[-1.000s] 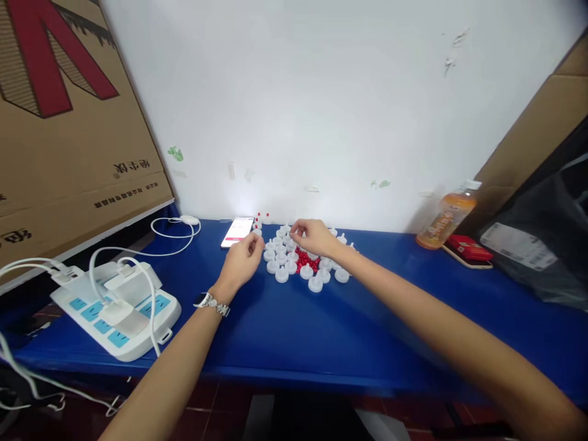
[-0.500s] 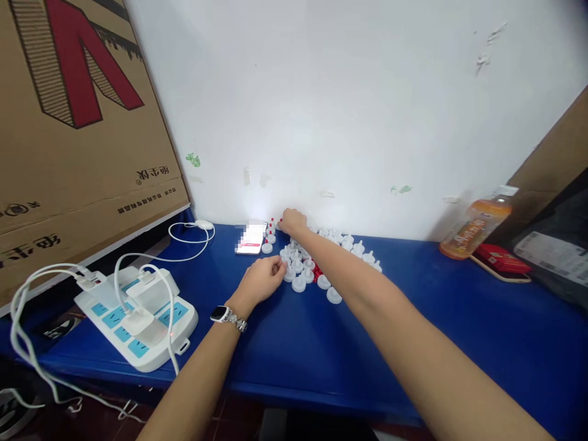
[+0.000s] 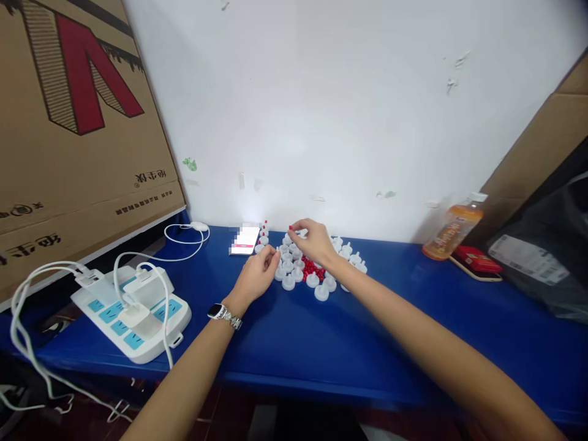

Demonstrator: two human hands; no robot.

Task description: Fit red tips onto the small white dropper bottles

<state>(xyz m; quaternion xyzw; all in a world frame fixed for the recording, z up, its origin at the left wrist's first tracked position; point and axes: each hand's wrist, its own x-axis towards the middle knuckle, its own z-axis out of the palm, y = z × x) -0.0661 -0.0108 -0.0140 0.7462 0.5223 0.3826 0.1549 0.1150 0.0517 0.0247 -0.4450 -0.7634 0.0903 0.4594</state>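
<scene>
Several white nozzle caps (image 3: 288, 282), round-based with a narrow spout, lie in a loose cluster on the blue table. Small red tip caps (image 3: 312, 269) are heaped among them. My left hand (image 3: 255, 275), wearing a watch, is closed in a pinch at the cluster's left edge; whatever its fingertips grip is hidden. Over the back of the cluster, my right hand (image 3: 315, 242) pinches a small red tip cap at its fingertips. White nozzle caps with red tips (image 3: 264, 233) stand in a row to the left, beside a lit phone (image 3: 245, 240).
A white power strip (image 3: 133, 318) with plugs and cables sits at the left, before a large cardboard box (image 3: 92, 165). An orange drink bottle (image 3: 452, 231), a red packet (image 3: 478, 260) and a dark bag (image 3: 542, 245) are at the right. A white wall (image 3: 340, 122) stands behind.
My right hand has drawn back from near the red-tipped row to above the cluster, uncovering more red tip caps. My left hand stays pinched by the cluster. The view has shifted slightly.
</scene>
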